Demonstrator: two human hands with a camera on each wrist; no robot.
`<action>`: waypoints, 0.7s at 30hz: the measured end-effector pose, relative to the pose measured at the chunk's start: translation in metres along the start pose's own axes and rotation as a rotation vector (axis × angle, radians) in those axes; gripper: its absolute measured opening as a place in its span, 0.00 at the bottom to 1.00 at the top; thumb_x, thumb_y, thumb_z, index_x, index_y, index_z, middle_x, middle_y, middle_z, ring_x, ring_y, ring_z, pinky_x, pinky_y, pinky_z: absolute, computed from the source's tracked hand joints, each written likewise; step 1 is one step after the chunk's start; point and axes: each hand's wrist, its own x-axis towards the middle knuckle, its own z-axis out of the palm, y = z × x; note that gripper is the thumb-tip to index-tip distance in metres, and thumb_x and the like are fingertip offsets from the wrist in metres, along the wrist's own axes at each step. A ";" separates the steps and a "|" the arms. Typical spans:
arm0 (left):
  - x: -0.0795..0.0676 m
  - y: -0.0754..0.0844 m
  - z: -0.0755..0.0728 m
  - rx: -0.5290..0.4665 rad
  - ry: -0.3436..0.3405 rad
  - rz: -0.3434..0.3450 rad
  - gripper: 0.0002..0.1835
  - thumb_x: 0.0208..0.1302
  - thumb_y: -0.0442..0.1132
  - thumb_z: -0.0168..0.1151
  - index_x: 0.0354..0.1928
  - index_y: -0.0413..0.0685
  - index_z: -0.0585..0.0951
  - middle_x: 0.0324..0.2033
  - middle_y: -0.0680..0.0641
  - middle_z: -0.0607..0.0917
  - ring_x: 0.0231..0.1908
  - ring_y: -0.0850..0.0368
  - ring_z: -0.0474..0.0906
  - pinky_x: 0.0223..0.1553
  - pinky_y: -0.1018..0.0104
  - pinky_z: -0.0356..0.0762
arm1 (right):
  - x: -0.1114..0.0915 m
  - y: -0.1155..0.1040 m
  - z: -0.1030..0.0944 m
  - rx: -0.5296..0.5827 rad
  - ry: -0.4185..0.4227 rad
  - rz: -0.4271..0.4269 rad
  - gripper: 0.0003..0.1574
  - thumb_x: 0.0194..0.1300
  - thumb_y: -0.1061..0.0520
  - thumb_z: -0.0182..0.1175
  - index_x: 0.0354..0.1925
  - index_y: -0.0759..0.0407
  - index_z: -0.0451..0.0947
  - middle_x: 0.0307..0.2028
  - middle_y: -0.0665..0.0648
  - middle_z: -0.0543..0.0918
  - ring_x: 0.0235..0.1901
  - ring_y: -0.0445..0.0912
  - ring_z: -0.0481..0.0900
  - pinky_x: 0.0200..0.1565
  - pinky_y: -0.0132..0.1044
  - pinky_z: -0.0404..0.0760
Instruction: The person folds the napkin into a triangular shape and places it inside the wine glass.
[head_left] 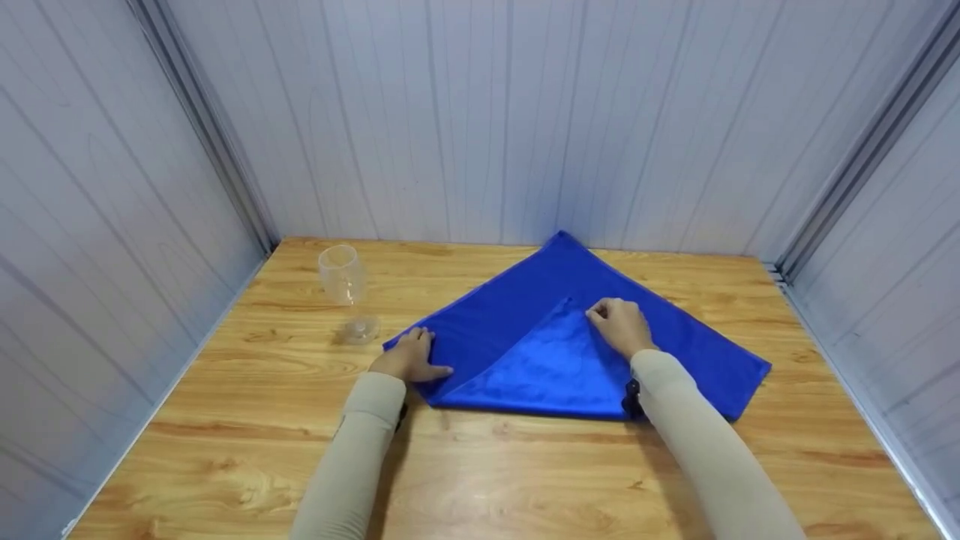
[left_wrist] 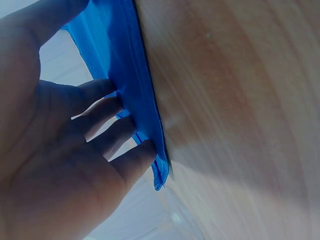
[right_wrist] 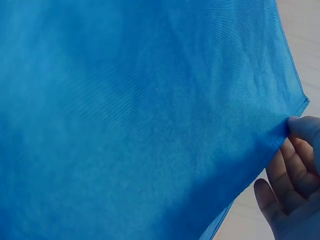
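A blue cloth napkin (head_left: 495,311) lies on the table, its near part folded up as a shiny lighter flap (head_left: 551,367) whose tip points away from me. My left hand (head_left: 411,358) rests on the napkin's left corner, its fingers spread and nearly straight; in the left wrist view the fingertips (left_wrist: 145,150) press on the hemmed strip. With thumb and fingertips, my right hand (head_left: 621,324) pinches the flap's edge just below its tip. The right wrist view has this pinch at the hem, thumb (right_wrist: 302,127) on top, lower fingers loosely bent.
A clear stemmed wine glass (head_left: 345,281) stands upright at the back left, a short way from the napkin's left corner. Pale panel walls (head_left: 480,120) enclose the back and both sides of the wood-grain table (head_left: 525,480).
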 end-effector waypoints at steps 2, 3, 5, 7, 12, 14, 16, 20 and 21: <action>0.000 0.000 0.000 -0.001 0.003 0.005 0.47 0.64 0.57 0.66 0.74 0.32 0.60 0.73 0.30 0.58 0.73 0.34 0.53 0.69 0.42 0.57 | 0.000 0.000 0.001 -0.013 -0.031 0.018 0.14 0.72 0.53 0.61 0.44 0.62 0.86 0.42 0.61 0.87 0.42 0.55 0.83 0.46 0.53 0.79; 0.000 0.000 0.001 -0.001 0.004 0.006 0.47 0.64 0.57 0.66 0.74 0.32 0.60 0.73 0.30 0.58 0.73 0.34 0.53 0.69 0.42 0.57 | 0.000 0.000 0.002 -0.022 -0.055 0.027 0.15 0.72 0.52 0.61 0.44 0.62 0.86 0.43 0.61 0.87 0.42 0.55 0.83 0.46 0.53 0.79; 0.001 0.000 0.001 0.001 0.003 0.009 0.47 0.64 0.57 0.66 0.73 0.32 0.60 0.72 0.30 0.59 0.72 0.34 0.53 0.69 0.42 0.58 | 0.000 0.001 0.004 -0.037 -0.116 0.037 0.17 0.72 0.52 0.61 0.47 0.64 0.85 0.45 0.63 0.86 0.44 0.56 0.83 0.48 0.54 0.79; 0.000 0.000 0.001 0.005 -0.003 0.005 0.47 0.65 0.58 0.65 0.74 0.33 0.60 0.73 0.31 0.58 0.73 0.34 0.53 0.69 0.42 0.58 | 0.000 0.002 0.007 -0.056 -0.167 0.031 0.19 0.71 0.53 0.62 0.50 0.67 0.84 0.47 0.65 0.85 0.49 0.58 0.81 0.52 0.55 0.77; 0.000 0.001 0.001 0.008 0.002 0.005 0.48 0.64 0.58 0.65 0.74 0.33 0.60 0.73 0.31 0.58 0.73 0.34 0.53 0.69 0.42 0.58 | -0.001 0.006 0.011 -0.132 -0.237 -0.036 0.28 0.69 0.52 0.64 0.58 0.73 0.77 0.55 0.72 0.77 0.60 0.66 0.71 0.63 0.58 0.68; 0.000 0.001 0.001 0.005 0.004 0.011 0.48 0.64 0.58 0.65 0.74 0.33 0.60 0.73 0.31 0.59 0.72 0.34 0.53 0.68 0.42 0.58 | -0.001 0.008 0.010 -0.153 -0.261 -0.042 0.31 0.70 0.51 0.63 0.61 0.73 0.75 0.57 0.73 0.74 0.61 0.68 0.68 0.64 0.59 0.65; -0.001 0.001 0.001 0.000 0.003 0.015 0.47 0.64 0.57 0.66 0.74 0.32 0.60 0.73 0.30 0.59 0.72 0.33 0.53 0.68 0.41 0.58 | -0.002 0.009 0.010 -0.163 -0.277 -0.038 0.32 0.70 0.50 0.62 0.62 0.72 0.74 0.59 0.73 0.73 0.63 0.68 0.66 0.65 0.59 0.64; -0.001 0.000 0.001 -0.002 -0.003 0.011 0.47 0.65 0.57 0.65 0.74 0.33 0.60 0.73 0.31 0.58 0.72 0.34 0.53 0.68 0.41 0.58 | -0.003 0.009 0.008 -0.176 -0.297 -0.041 0.32 0.71 0.49 0.62 0.64 0.70 0.73 0.60 0.72 0.73 0.63 0.68 0.66 0.65 0.60 0.64; -0.001 -0.001 0.001 -0.001 -0.004 0.009 0.47 0.65 0.57 0.65 0.74 0.33 0.60 0.73 0.31 0.58 0.72 0.34 0.53 0.68 0.41 0.58 | -0.003 0.009 0.008 -0.177 -0.301 -0.041 0.32 0.71 0.49 0.62 0.64 0.70 0.73 0.60 0.72 0.73 0.63 0.68 0.66 0.65 0.60 0.64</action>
